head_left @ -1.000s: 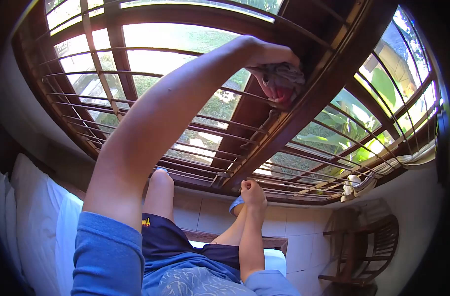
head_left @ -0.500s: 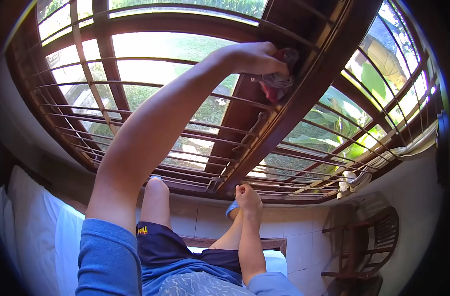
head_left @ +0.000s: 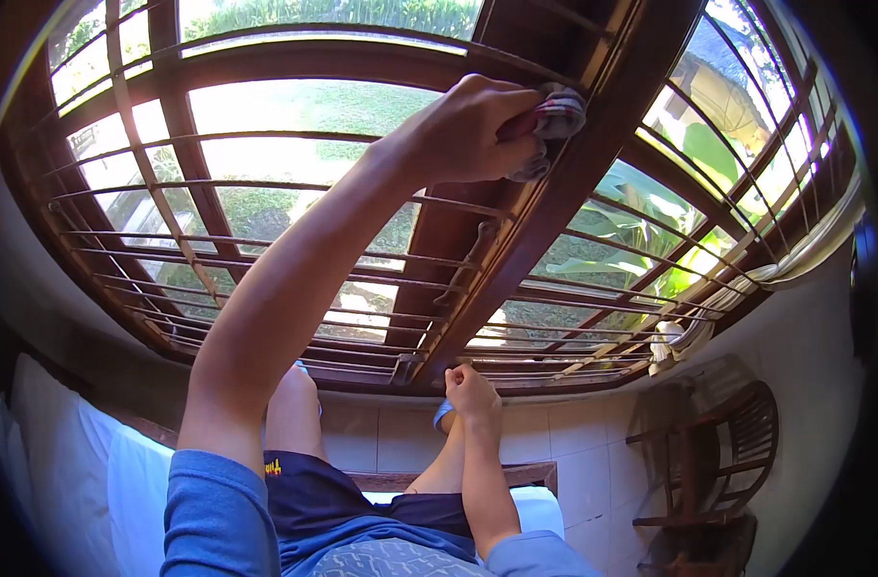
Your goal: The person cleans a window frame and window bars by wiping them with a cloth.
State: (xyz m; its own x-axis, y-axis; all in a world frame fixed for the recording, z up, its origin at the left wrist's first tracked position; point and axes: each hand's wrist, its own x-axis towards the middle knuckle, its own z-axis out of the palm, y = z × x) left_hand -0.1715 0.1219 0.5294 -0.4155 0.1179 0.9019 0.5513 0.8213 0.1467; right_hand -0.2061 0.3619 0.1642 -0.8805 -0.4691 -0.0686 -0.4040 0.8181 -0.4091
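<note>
My left hand is raised at the upper middle, its fingers closed round a bunched grey cloth with red and pink parts. The cloth is against or close beside the dark wooden window post; exact contact is unclear. Horizontal metal bars pass behind my left forearm. Lower down, my right hand is curled into a loose fist in front of the window's bottom edge, and nothing shows in it. A metal window latch is on the frame below the cloth.
A wooden chair stands at the lower right on the tiled floor. A tied pale curtain hangs along the right window. White bedding lies at the lower left. My legs are below the window.
The view has shifted, with the window frame now further left. My left hand has turned at the wrist, and the cloth has moved up along the post. My right hand stays closed.
</note>
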